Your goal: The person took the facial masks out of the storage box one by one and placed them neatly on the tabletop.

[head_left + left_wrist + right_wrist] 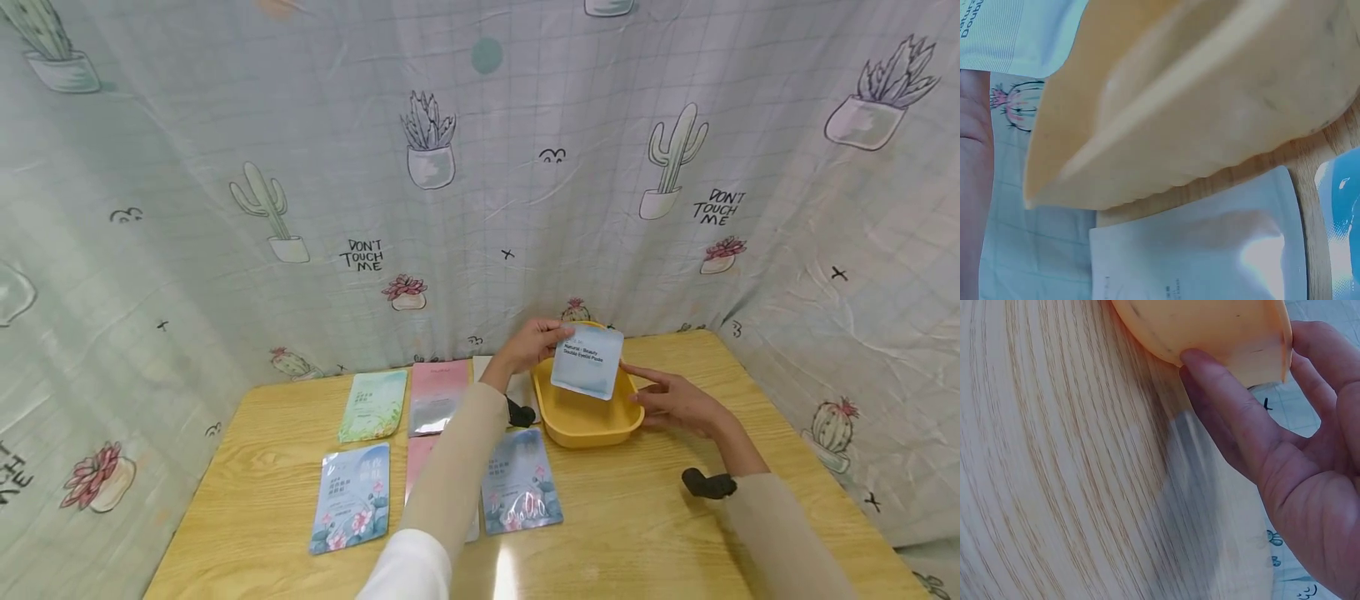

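My left hand [531, 345] pinches a small pale blue sachet [587, 367] by its upper left corner. Black print on the sachet reads "Natural Beauty Double Eyelid Paste". It hangs tilted over a yellow plastic basin [588, 437], covering part of the inside. My right hand [681, 403] holds the basin at its right side, fingers at the rim and a fingertip against the outer wall. In the left wrist view, the basin's wall [1185, 137] rises beside a whitish packet [1197, 250] on the table. The right wrist view shows the fingers [1229, 387] against the basin.
Left of the basin lie mask packets: a green one [372, 406], a pink one [438, 396], and two blue floral ones, left [351, 498] and right [521, 481]. My left sleeve [461, 458] partly hides another pink packet. A cactus-print curtain [465, 217] hangs behind the wooden table [637, 517].
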Available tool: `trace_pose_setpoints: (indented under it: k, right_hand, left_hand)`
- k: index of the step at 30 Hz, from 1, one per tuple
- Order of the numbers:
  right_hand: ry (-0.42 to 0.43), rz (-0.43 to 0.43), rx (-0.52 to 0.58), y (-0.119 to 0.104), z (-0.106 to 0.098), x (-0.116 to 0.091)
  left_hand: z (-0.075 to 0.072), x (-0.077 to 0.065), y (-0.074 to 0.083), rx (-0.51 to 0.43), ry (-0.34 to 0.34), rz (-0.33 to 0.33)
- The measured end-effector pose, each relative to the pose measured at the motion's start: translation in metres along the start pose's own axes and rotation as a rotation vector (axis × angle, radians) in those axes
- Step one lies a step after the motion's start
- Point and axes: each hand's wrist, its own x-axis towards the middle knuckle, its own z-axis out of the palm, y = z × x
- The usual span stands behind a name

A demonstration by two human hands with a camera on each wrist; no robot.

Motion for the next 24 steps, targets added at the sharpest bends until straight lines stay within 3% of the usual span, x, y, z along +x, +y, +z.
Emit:
trace_pose_setpoints:
  k: [10,17,24]
  right_hand:
    - [-0.013,-0.005,-0.007,-0.006,0.002,-0.003]
    - [-0.027,-0.004,-0.013,-0.007,0.002,-0.004]
    - [-0.036,-0.023,0.000,-0.006,0.002,-0.003]
  left_hand:
    - [-0.005,-0.013,0.025,0.038,0.027,0.055]
    - [-0.015,-0.027,0.043,0.060,0.093,0.048]
    - [-0.025,-0.044,0.058,0.058,0.140,0.100]
